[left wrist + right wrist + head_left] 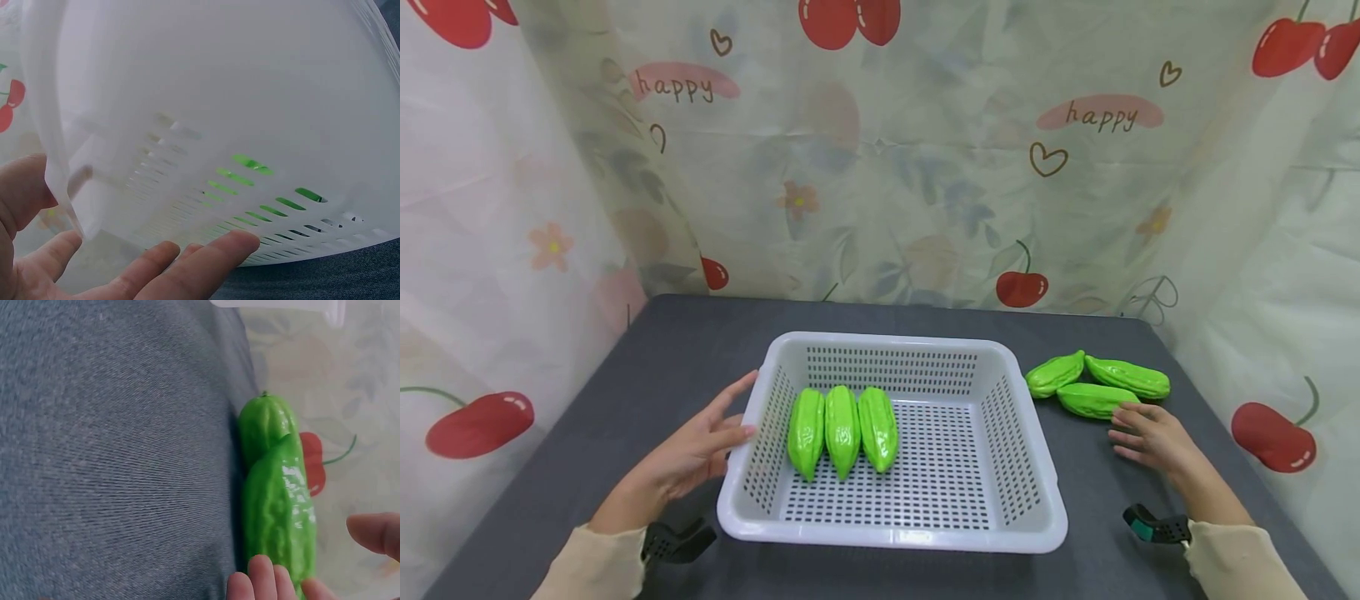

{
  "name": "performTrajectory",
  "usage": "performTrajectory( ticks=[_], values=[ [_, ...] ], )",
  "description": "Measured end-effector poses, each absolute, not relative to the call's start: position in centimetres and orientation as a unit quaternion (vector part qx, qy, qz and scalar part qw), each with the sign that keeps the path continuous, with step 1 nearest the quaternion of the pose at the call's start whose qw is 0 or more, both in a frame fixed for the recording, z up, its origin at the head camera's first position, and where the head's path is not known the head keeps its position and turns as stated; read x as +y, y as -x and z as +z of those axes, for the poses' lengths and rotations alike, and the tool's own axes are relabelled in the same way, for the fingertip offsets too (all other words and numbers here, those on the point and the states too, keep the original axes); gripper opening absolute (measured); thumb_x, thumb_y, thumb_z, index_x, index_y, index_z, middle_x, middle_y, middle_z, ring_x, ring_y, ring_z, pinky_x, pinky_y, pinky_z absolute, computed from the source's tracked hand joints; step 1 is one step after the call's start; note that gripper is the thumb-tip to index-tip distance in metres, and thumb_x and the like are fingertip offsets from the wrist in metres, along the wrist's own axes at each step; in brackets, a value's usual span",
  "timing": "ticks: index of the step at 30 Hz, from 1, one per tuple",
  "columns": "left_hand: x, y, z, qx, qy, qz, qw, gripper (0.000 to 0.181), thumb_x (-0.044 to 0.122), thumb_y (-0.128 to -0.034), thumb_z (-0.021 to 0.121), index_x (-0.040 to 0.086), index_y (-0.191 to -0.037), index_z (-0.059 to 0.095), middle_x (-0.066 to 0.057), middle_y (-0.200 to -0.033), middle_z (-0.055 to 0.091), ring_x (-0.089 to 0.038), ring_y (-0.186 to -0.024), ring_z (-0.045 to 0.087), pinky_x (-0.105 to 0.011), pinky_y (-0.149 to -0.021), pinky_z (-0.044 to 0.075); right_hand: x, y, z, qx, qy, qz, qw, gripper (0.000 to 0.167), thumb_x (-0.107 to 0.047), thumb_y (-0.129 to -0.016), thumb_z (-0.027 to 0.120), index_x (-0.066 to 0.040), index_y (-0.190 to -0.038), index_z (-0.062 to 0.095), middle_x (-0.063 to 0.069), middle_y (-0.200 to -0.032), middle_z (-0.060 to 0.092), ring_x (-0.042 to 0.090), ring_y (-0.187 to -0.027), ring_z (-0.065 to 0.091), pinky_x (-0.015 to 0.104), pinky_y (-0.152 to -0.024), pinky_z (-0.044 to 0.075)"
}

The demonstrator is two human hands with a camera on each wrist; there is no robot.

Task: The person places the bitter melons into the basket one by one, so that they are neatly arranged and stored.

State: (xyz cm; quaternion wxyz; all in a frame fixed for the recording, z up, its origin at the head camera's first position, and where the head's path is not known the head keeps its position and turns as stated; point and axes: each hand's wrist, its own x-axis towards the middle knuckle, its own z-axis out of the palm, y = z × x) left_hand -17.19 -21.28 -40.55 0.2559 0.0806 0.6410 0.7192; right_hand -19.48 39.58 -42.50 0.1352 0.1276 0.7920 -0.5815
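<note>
Reaching to the left side of a white rectangular plastic basket with slotted walls and floor (891, 540), the person's left hand (688, 454) has its fingers spread and fairly straight. In the left wrist view its thumb lies by the basket's rim and its other fingers extend along the outside of the wall, where green shows through the slots.

Inside the basket, three glossy bright-green ridged gourds (842, 429) lie side by side in the left half, their lengths running from back to front.

Right of the basket, three more gourds of the same kind lie close together on a dark grey cloth-covered table (647, 367): a front gourd (1093, 401), a rear left gourd (1056, 375) and a rear right gourd (1131, 377). The right hand (1150, 437) is at the right end of the front gourd, fingertips overlapping it; whether they press on it cannot be told. In the right wrist view the thumb stands well apart from the fingers, leaving the hand wide and loosely extended, not wrapped around anything.

Both forearms wear beige sleeves (1243, 558) and black wrist straps (677, 542). Around the table hangs a pale curtain (917, 108) printed with red cherries, brown heart outlines, flowers and the word "happy".
</note>
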Motion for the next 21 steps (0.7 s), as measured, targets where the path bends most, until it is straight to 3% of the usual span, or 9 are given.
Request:
performTrajectory(
  ticks=[2, 5, 15, 21],
  values=[
    [-21.26, 17.18, -40.55, 0.642, -0.079, 0.719, 0.255, 0.086, 0.006, -0.0960, 0.056, 0.036, -0.154, 0.000, -0.029, -0.151, 0.030, -0.040, -0.114, 0.061, -0.063, -0.086, 0.050, 39.49, 19.62, -42.52, 0.793, -0.136, -0.577, 0.139, 0.073, -0.033, -0.103, 0.037, 0.013, -0.149, 0.001, 0.035, -0.141, 0.032, -0.004, -0.084, 0.060, 0.030, -0.083, 0.057],
    [-21.23, 17.16, -40.57, 0.644, -0.077, 0.718, 0.253, 0.086, 0.006, -0.0959, 0.056, 0.035, -0.154, 0.000, -0.029, -0.151, 0.029, -0.040, -0.114, 0.061, -0.063, -0.085, 0.050, 39.37, 19.73, -42.49, 0.792, -0.144, -0.576, 0.144, 0.076, -0.034, -0.103, 0.036, 0.012, -0.149, -0.004, 0.038, -0.150, 0.015, -0.005, -0.084, 0.059, 0.030, -0.084, 0.057],
    [-21.24, 17.10, -40.63, 0.646, -0.077, 0.717, 0.249, 0.086, 0.006, -0.0958, 0.056, 0.036, -0.154, 0.001, -0.028, -0.152, 0.029, -0.040, -0.115, 0.060, -0.063, -0.086, 0.050, 39.50, 20.11, -42.72, 0.801, -0.153, -0.563, 0.131, 0.077, -0.034, -0.103, 0.036, 0.011, -0.149, -0.005, 0.039, -0.151, 0.011, -0.005, -0.084, 0.058, 0.030, -0.084, 0.057],
    [-21.20, 17.07, -40.57, 0.646, -0.078, 0.718, 0.248, 0.086, 0.006, -0.0960, 0.056, 0.036, -0.154, 0.001, -0.029, -0.152, 0.028, -0.040, -0.115, 0.060, -0.063, -0.086, 0.050, 39.69, 20.46, -42.59, 0.803, -0.152, -0.559, 0.141, 0.080, -0.035, -0.103, 0.035, 0.010, -0.147, -0.013, 0.040, -0.151, 0.007, -0.007, -0.082, 0.057, 0.029, -0.084, 0.057]
  ],
)
